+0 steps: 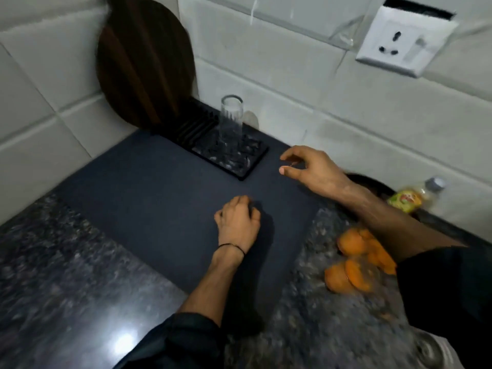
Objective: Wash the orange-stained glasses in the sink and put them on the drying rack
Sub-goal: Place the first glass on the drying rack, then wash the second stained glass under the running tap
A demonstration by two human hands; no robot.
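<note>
A tall clear glass [231,121] stands upside down on the black drying rack [250,166] against the tiled wall. My right hand [310,170] hovers just right of the rack, fingers curled apart and holding nothing. On the dark mat, my left hand [238,225] rests with its fingers curled under, nothing visible in it. Orange-stained glasses [359,265] sit blurred on the granite counter at the right, partly behind my right forearm. The sink does not show clearly.
A round dark wooden board [143,62] leans on the wall behind the rack. A dark mat [149,198] covers the counter middle. A small bottle [415,195] with a green label lies at the right by the wall. A wall socket [402,43] sits high right.
</note>
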